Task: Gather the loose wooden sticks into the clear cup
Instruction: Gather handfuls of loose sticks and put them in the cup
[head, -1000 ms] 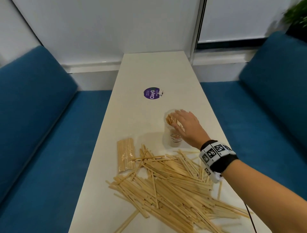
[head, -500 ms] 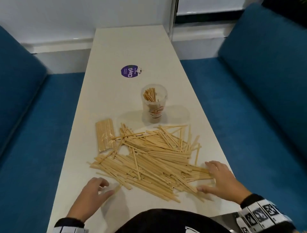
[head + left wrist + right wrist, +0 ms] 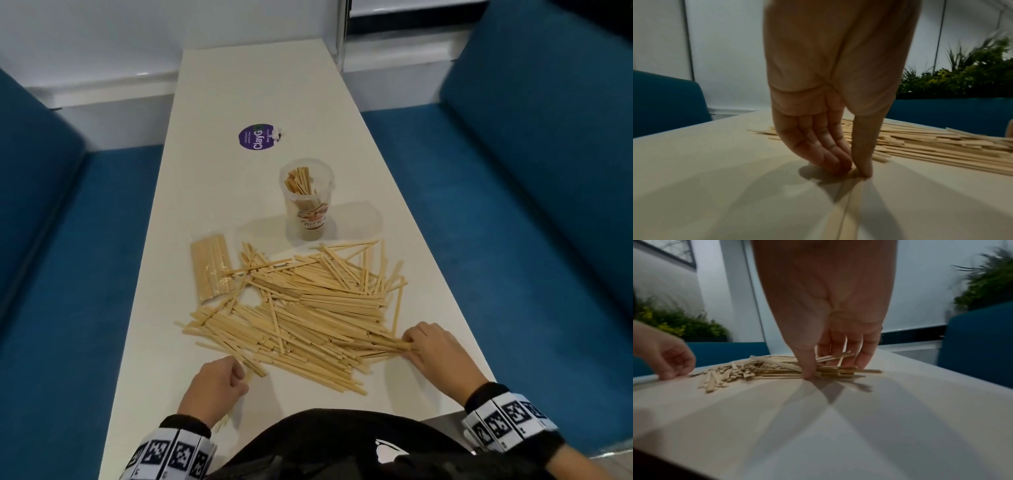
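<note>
A big pile of loose wooden sticks (image 3: 301,308) lies across the middle of the white table (image 3: 239,85). Behind it the clear cup (image 3: 306,198) stands upright with several sticks inside. My left hand (image 3: 241,371) is at the pile's near left edge. In the left wrist view the left hand (image 3: 855,170) pinches one stick (image 3: 846,203) against the tabletop with thumb and fingertips. My right hand (image 3: 411,346) is at the pile's near right corner. In the right wrist view the right hand (image 3: 828,369) grips the ends of a small bunch of sticks (image 3: 838,368) between thumb and fingers.
A wrapped bundle of sticks (image 3: 210,270) lies left of the pile. A purple round sticker (image 3: 258,136) is on the table beyond the cup. Blue sofa seats (image 3: 513,240) flank the narrow table on both sides. The table's near edge is just below my hands.
A second ago my right hand was over the cup; it has come back to the pile's near right corner and closed on stick ends. My left hand has come into view and pinched a stick.
</note>
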